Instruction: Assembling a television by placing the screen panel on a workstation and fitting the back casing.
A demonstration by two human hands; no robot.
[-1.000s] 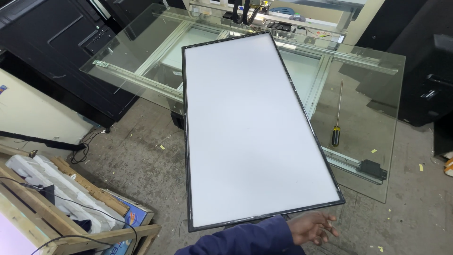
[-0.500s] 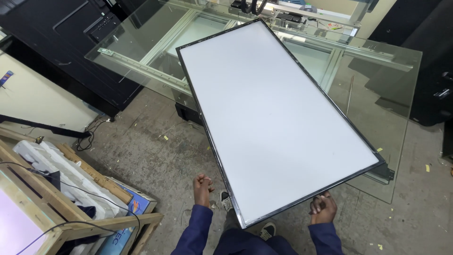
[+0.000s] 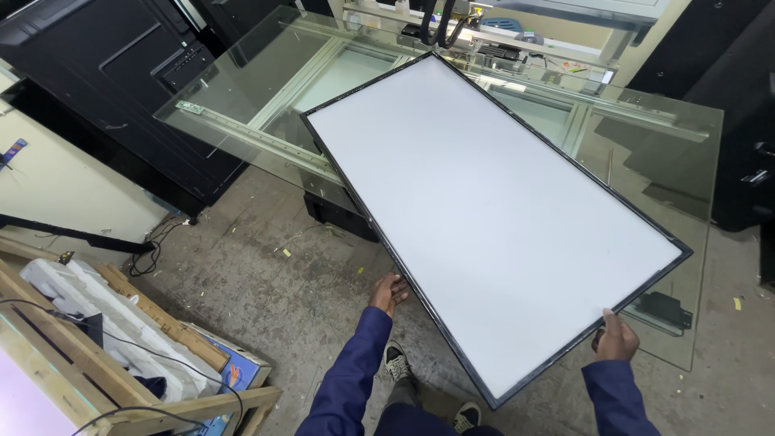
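Panel: because the large white panel point(image 3: 492, 218) is wide and flat, it is held from two sides near its lower corner — its black-edged face turned up, its far end over the glass surface point(image 3: 646, 153), its near corner out over the concrete floor point(image 3: 266, 274).
Left hand: the left hand point(image 3: 390, 292) is at the panel's long left edge, fingers loosely curled under or against the frame; whether it truly grips or only steadies from below I cannot tell, since the fingertips go under the rim.
Right hand: the right hand point(image 3: 617, 337) is closed over the short near edge, thumb side on top, fingers wrapped beneath — a firm hold by the look of it.
Tilt: the panel lies skewed to the surface, and I judge that much of its weight rests on the glass while the hands carry the overhanging end.
Surface: the glass top sits on a pale metal frame point(image 3: 266, 137), visible through it; a small black part point(image 3: 662, 308) shows through the glass just beyond the right hand.
Surroundings: dark cabinets point(image 3: 121, 89) stand to the left, a wooden crate with white foam point(image 3: 89, 315) at lower left.
Hidden: the panel's underside, the fingertips of both hands and whatever lies on the glass beneath the panel are out of sight; the person's shoes point(image 3: 395, 359) show only partly between the blue sleeves point(image 3: 347, 379).
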